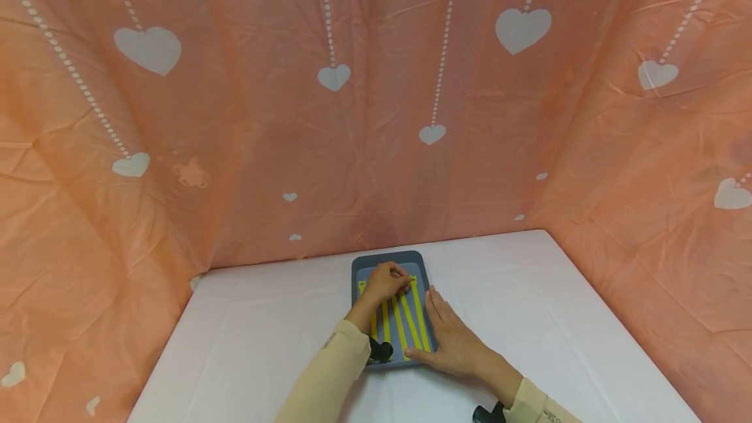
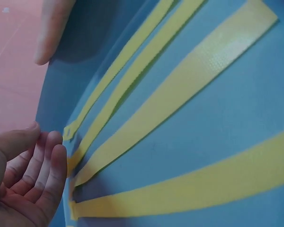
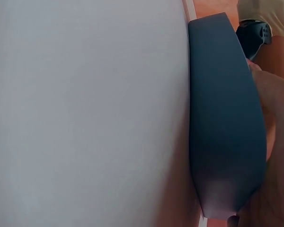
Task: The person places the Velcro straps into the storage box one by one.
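Note:
Several flat yellow straps [image 2: 180,90], each with a small slotted end, lie side by side in a grey-blue tray [image 1: 388,257]. My left hand [image 1: 384,281] hovers over the tray's far part, its fingertips beside the far end of the rightmost strap. In the left wrist view, the left hand [image 2: 31,177] has loosely bent fingers, thumb by the index finger, with nothing visible between them. My right hand [image 1: 452,341] rests along the tray's right rim, fingers straight and thumb at the near edge. The right wrist view shows the tray's outer wall [image 3: 227,118] beside that hand.
A white-covered table [image 1: 258,344] carries the tray near its back edge. Orange sheeting [image 1: 364,168] with white hearts hangs behind and on both sides. Black wrist devices [image 1: 380,350] sit on both arms, the left one above the tray's near end.

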`<state>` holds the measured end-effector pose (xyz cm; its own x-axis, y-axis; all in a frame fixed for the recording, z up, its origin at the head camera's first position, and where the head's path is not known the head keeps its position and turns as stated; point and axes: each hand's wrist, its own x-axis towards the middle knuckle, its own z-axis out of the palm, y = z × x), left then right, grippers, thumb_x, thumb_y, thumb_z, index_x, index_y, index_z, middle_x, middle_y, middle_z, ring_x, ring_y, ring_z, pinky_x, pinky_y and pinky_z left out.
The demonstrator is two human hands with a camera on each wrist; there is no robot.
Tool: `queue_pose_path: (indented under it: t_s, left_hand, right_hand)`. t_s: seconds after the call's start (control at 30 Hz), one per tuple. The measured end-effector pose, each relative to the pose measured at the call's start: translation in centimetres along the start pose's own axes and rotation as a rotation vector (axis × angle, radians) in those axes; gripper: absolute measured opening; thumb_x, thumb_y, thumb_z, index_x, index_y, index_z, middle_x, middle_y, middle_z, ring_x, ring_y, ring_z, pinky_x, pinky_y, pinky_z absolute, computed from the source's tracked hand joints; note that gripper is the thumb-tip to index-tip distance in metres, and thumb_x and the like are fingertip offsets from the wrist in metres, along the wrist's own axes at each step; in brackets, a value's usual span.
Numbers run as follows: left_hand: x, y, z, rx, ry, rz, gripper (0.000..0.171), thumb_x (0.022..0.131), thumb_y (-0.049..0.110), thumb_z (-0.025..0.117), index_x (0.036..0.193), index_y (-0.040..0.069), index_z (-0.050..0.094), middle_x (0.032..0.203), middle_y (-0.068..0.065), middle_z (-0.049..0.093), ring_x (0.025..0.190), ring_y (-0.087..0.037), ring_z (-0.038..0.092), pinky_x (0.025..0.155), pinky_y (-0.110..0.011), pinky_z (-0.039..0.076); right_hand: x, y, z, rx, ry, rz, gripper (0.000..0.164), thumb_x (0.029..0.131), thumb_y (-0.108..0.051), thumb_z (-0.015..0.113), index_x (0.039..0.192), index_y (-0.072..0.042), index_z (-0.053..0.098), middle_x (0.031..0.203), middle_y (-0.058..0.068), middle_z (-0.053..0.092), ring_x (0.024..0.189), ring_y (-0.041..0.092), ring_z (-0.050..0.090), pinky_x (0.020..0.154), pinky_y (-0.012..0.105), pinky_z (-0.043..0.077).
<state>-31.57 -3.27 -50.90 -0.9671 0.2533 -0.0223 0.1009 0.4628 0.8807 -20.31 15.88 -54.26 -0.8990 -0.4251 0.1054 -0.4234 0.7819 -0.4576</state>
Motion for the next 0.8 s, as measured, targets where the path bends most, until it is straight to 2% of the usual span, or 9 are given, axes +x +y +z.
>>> queue_pose_path:
  t_s: [0.27, 0.47, 0.6, 0.67, 0.8]
  left_hand:
    - [-1.0, -0.1, -1.6, 0.018, -0.022, 0.055, 0.015, 0.105, 0.014, 0.072, 0.109, 0.000, 0.072, 0.098, -0.015, 0.076, 0.086, -0.033, 0.075, 0.074, -0.040, 0.063]
    - [-2.0, -0.2, -3.4, -0.022, -0.037, 0.113, 0.017, 0.108, 0.013, 0.067, 0.114, -0.002, 0.071, 0.108, -0.022, 0.074, 0.098, -0.042, 0.074, 0.083, -0.049, 0.064]
    - [-2.8, -0.6, -4.7, 0.000, -0.007, 0.133, 0.021, 0.110, 0.017, 0.064, 0.116, -0.001, 0.072, 0.110, -0.022, 0.075, 0.099, -0.041, 0.075, 0.082, -0.045, 0.065]
    - [-3.4, -0.9, -5.4, 0.014, 0.017, 0.132, 0.022, 0.110, 0.019, 0.063, 0.116, 0.000, 0.072, 0.108, -0.021, 0.076, 0.098, -0.041, 0.075, 0.079, -0.041, 0.064]
    - [-4.4, -1.7, -7.0, 0.033, 0.078, 0.132, 0.017, 0.110, 0.018, 0.065, 0.114, 0.002, 0.072, 0.102, -0.017, 0.077, 0.097, -0.040, 0.076, 0.078, -0.037, 0.063]
  right_hand:
    - [0.1, 0.1, -0.3, 0.041, -0.022, 0.003, 0.125, 0.093, -0.075, 0.068, 0.167, 0.010, 0.013, 0.177, 0.027, 0.007, 0.163, 0.043, 0.016, 0.129, 0.057, 0.026]
    - [0.2, 0.5, -1.3, 0.195, -0.092, 0.053, 0.117, 0.097, -0.068, 0.068, 0.170, 0.002, 0.008, 0.179, 0.020, 0.001, 0.165, 0.039, 0.006, 0.130, 0.061, 0.020]
    - [0.1, 1.4, -1.9, 0.257, -0.088, 0.080, 0.107, 0.101, -0.062, 0.067, 0.172, -0.003, 0.011, 0.180, 0.017, 0.005, 0.166, 0.039, 0.005, 0.130, 0.063, 0.016]
    - [-0.1, 1.9, -2.2, 0.245, -0.068, 0.089, 0.103, 0.102, -0.058, 0.067, 0.172, -0.005, 0.013, 0.180, 0.016, 0.009, 0.166, 0.039, 0.007, 0.131, 0.063, 0.015]
    - [-0.5, 3.0, -2.9, 0.153, -0.003, 0.066, 0.097, 0.103, -0.055, 0.068, 0.171, -0.005, 0.022, 0.178, 0.018, 0.019, 0.164, 0.041, 0.014, 0.131, 0.061, 0.016]
